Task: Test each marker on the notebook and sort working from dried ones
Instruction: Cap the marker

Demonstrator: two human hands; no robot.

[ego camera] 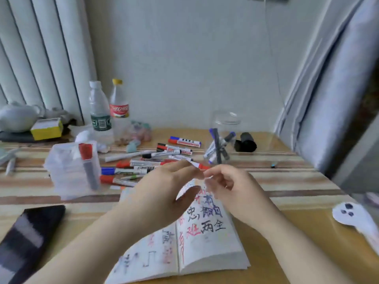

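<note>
We are partway through, judging by the open paper notebook (207, 238), whose pages are already covered with red and black test strokes. Our left hand (162, 193) and right hand (227, 189) meet just above it, pinching between them a white marker with a red cap (200, 166), probably to uncap or recap it. A pile of untested-looking white markers (143, 165) lies behind on the striped wooden table (287, 181), and several stand sorted in a clear plastic jar (222, 140).
</note>
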